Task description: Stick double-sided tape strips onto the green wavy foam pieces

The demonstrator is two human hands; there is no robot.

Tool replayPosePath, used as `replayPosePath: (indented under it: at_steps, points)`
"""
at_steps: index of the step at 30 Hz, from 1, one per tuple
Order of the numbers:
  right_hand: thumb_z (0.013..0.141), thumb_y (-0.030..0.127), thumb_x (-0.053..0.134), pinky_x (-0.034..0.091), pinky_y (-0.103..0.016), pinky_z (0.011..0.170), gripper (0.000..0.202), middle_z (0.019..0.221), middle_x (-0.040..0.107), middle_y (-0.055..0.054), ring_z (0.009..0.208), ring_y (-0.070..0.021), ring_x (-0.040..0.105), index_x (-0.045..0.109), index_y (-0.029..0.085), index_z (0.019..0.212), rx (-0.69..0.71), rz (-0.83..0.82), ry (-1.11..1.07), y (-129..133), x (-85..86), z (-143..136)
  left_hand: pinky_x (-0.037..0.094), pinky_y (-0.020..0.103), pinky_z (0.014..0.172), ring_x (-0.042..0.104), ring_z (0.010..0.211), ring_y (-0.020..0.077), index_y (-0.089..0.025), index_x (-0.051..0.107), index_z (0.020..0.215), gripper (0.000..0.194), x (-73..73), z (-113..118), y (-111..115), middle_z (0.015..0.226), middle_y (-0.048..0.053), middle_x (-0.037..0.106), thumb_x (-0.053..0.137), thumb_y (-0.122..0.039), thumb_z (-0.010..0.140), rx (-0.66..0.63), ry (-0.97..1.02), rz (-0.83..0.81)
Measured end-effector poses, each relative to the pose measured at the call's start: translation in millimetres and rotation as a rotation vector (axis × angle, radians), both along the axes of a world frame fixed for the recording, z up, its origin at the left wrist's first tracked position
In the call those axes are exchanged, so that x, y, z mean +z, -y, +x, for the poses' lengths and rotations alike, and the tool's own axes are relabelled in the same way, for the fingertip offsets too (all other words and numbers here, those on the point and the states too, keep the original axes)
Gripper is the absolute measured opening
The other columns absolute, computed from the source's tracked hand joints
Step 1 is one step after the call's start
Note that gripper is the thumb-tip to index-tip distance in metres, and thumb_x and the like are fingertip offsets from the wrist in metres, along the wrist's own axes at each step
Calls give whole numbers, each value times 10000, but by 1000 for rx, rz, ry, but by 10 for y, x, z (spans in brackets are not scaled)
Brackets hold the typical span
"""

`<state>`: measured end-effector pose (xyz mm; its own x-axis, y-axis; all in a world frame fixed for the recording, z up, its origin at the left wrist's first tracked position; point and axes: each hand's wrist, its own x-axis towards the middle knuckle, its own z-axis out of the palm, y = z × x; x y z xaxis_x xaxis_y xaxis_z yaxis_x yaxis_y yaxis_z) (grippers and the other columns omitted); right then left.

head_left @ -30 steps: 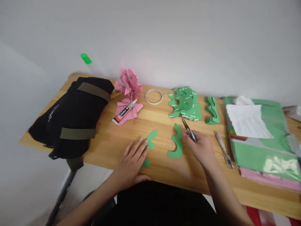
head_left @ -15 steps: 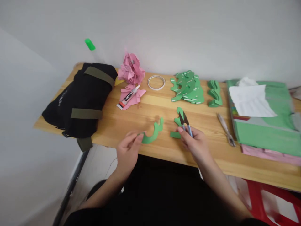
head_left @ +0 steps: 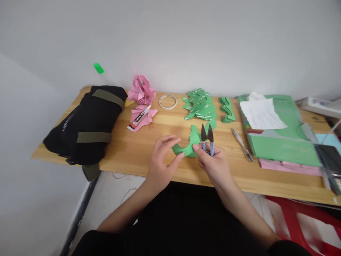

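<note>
In my right hand (head_left: 213,158) are small thread snips (head_left: 207,139) with dark blades pointing away from me and blue handles. The thumb of that hand also presses on a curved green paper piece (head_left: 195,138). My left hand (head_left: 162,160) is at the piece's left end, fingers curved and apart, with the tip of the paper between thumb and fingers; whether it grips there is hard to tell. Beyond my hands lies a pile of green cut-outs (head_left: 200,106) with white strips, and right of it a stack of wavy green pieces (head_left: 227,109).
A black bag (head_left: 93,124) lies left, near crumpled pink paper (head_left: 141,89) and a glue tube (head_left: 139,118). A tape roll (head_left: 168,102) sits behind. Rightward are a pen-like tool (head_left: 242,144), green sheets (head_left: 286,149), white paper (head_left: 262,113) and a phone (head_left: 330,158).
My left hand has moved right towards my right hand and its fingers have spread. The green paper from it is now by my right thumb. The view has shifted right and up.
</note>
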<state>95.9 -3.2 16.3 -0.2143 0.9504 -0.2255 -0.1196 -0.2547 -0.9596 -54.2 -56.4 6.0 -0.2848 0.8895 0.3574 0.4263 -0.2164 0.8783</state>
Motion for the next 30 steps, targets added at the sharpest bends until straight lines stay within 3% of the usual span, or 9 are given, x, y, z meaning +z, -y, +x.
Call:
replayPosePath:
  at_steps: [2,5,7,10,12,15,20,25,30]
  points:
    - [688,504,800,154,-219,368,458,462,317,96,401,-37,224,493,192,552,-19,17,26,-8,-6,10,501,440,972,611,1154,253,-232,690,1104,314,35,-21,-11,1219,106,658,750,-293,802,-39,-244,61]
    - [671,486,807,157,-228,375,407,458,347,91,406,-42,241,553,186,566,-58,40,77,-24,-7,9,514,423,882,670,951,228,-214,702,1008,243,81,-32,-51,999,71,732,762,-322,798,-116,-303,50]
    - [657,477,808,169,-234,381,370,447,359,88,408,-49,250,596,184,582,-78,55,105,-42,0,5,516,395,833,677,865,211,-215,716,943,187,91,-30,-81,900,46,747,769,-302,786,-150,-179,-30]
    - [650,470,798,209,-240,398,337,435,346,88,418,-61,258,622,190,588,-89,49,117,-74,19,-2,526,364,838,693,865,205,-218,741,880,172,63,-25,-118,896,39,765,794,-298,736,-156,237,-222]
    - [634,475,796,219,-242,404,332,438,343,87,425,-67,265,625,194,593,-102,31,133,-98,28,-10,533,359,850,705,866,205,-214,749,861,186,23,-25,-137,888,41,774,786,-348,738,-142,520,-328]
    - [595,485,806,208,-240,404,347,456,366,83,433,-66,266,617,194,603,-132,6,168,-138,22,-23,525,379,896,709,892,214,-197,750,860,278,-35,-36,-161,880,57,776,736,-464,782,-146,738,-389]
    - [602,497,799,214,-237,408,362,465,395,80,426,-61,275,613,187,629,-95,-37,167,-216,-43,-32,499,389,930,696,944,244,-177,735,809,383,-42,-84,-196,844,63,757,794,-540,704,-128,973,-427]
    - [653,510,747,205,-237,407,365,464,373,78,428,-67,274,569,195,606,-12,-26,197,-289,-105,-41,527,367,848,701,888,234,-172,731,780,381,-2,-153,-227,833,58,743,817,-530,682,-126,1043,-440]
    - [685,513,684,219,-244,443,441,492,327,64,473,-74,266,412,217,505,24,35,282,-369,-138,-74,528,372,855,703,884,227,-175,738,807,398,-72,-237,-235,849,62,753,827,-535,661,-96,1040,-456]
